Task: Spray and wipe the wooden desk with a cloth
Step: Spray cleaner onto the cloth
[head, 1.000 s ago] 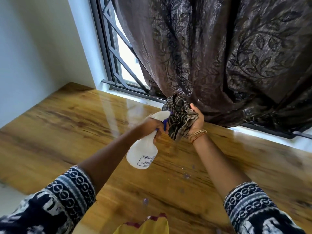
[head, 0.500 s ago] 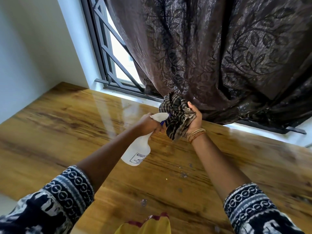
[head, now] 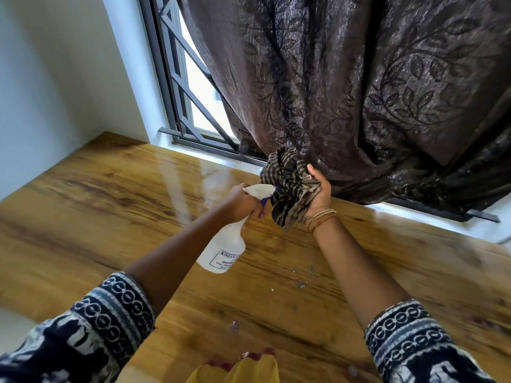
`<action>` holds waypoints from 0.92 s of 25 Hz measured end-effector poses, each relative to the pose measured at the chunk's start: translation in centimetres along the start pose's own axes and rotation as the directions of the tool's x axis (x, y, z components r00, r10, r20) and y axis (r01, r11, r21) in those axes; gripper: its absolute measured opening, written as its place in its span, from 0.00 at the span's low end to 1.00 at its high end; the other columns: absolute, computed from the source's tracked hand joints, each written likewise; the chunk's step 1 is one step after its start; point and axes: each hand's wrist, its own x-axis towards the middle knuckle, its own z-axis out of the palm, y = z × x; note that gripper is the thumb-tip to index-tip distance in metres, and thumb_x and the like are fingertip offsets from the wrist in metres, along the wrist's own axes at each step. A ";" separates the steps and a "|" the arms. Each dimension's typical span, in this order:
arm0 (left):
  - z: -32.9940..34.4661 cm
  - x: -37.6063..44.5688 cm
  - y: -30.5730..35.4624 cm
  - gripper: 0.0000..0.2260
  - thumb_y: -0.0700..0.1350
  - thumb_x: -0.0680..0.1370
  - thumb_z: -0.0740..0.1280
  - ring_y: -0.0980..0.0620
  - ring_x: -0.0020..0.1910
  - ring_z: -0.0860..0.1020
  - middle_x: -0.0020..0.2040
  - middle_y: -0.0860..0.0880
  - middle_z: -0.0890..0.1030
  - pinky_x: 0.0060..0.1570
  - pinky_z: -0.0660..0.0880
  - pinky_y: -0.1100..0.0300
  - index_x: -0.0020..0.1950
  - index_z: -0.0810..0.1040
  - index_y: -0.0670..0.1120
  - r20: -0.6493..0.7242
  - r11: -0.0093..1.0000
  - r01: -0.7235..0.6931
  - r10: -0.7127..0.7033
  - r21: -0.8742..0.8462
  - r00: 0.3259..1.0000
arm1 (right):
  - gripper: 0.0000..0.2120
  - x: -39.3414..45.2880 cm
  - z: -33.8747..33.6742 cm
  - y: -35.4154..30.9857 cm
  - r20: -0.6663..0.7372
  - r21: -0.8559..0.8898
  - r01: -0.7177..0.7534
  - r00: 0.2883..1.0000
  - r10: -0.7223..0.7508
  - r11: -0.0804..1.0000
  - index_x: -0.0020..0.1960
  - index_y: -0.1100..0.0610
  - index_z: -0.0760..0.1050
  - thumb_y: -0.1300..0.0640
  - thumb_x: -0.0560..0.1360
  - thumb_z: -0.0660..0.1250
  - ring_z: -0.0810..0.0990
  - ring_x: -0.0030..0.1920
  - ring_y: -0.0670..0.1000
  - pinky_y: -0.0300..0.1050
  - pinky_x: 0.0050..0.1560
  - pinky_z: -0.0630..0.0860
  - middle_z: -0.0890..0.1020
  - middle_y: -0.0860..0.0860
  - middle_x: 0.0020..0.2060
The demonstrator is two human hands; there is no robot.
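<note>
My left hand [head: 240, 203] gripping the white spray bottle [head: 224, 250] by its neck above the wooden desk [head: 116, 214], nozzle touching the bunched striped cloth [head: 289, 186], my right hand [head: 320, 193] clutching that cloth, bangles [head: 322, 218] circling my wrist, brown leaf-patterned curtain [head: 359, 87] hanging just behind.

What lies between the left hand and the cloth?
In the head view, only the bottle's white spray head: the left hand grips the bottle's neck and the nozzle points into the cloth, which the right hand holds.
</note>
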 end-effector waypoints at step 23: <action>-19.6 -3.9 -12.7 0.13 0.34 0.76 0.69 0.48 0.57 0.81 0.56 0.44 0.83 0.59 0.76 0.59 0.61 0.80 0.41 -0.531 0.956 -0.272 0.177 -0.106 0.829 | 0.20 4.8 11.4 14.5 0.086 0.037 -0.089 0.993 0.085 0.995 0.50 0.61 0.84 0.48 0.73 0.61 0.83 0.50 0.63 0.58 0.59 0.76 0.83 0.62 0.50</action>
